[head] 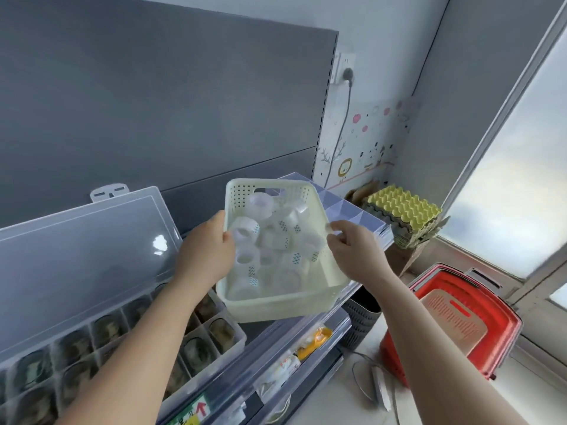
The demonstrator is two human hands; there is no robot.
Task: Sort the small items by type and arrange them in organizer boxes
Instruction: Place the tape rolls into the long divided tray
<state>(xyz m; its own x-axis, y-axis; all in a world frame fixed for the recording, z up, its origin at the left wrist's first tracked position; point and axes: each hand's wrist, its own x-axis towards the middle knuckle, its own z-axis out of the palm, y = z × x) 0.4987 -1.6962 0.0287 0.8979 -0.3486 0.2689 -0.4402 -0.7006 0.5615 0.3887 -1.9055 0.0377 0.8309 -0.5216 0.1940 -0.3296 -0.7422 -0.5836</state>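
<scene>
centre of the frame: my left hand (206,250) and right hand (352,250) pinch the long rims of a pale basket (277,306) of clear tape rolls (245,233). it seems light, stiff, a bit slick; i'd grip the rims.

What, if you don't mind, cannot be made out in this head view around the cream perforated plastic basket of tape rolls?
Head view:
- Clear tape rolls in the cream perforated plastic basket: count unclear, they overlap and blur.
- Clear compartment box: dark contents too blurred to identify.
- Left hand: fingers out of sight behind the basket.
- Shelf-edge label: text blurred, cut by the bottom edge.
- Red plastic basket: inside hidden by a pink slotted board.
</scene>
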